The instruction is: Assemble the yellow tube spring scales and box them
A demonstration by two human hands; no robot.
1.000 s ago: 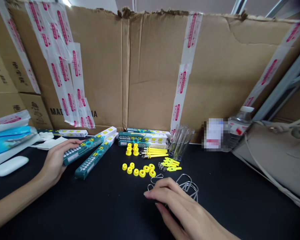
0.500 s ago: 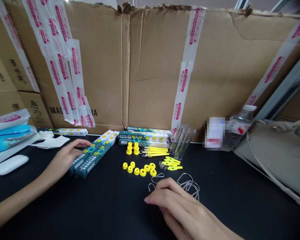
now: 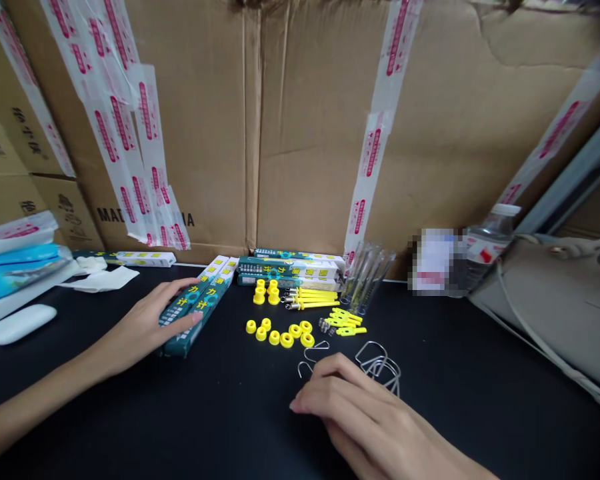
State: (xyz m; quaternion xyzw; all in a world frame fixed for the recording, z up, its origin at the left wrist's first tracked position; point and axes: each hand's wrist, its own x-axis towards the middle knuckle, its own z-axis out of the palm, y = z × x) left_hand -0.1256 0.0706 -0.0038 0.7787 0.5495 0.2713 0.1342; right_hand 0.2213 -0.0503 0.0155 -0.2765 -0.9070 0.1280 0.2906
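My left hand (image 3: 147, 323) lies flat on two long green boxes (image 3: 200, 300) that sit side by side on the black table (image 3: 205, 413). My right hand (image 3: 365, 417) rests palm down on the table, fingers loosely curled, right by a bunch of wire hooks (image 3: 377, 367) and holding nothing that I can see. In front of the hooks are several yellow rings (image 3: 280, 332), yellow rods (image 3: 313, 300), small yellow clips (image 3: 347, 323) and little springs (image 3: 324, 325). Clear tubes (image 3: 367, 273) lean at the back.
More green boxes (image 3: 290, 267) are stacked against a taped cardboard wall (image 3: 305, 133). At the left lie a white oval object (image 3: 17, 323), blue and white packets (image 3: 15, 273) and tissue (image 3: 97, 280). A water bottle (image 3: 487, 243) and a grey bag (image 3: 555, 300) stand at the right.
My left hand has pushed one green box rightward until it lies against the other. My right hand has hardly moved. The view has tilted down a little.
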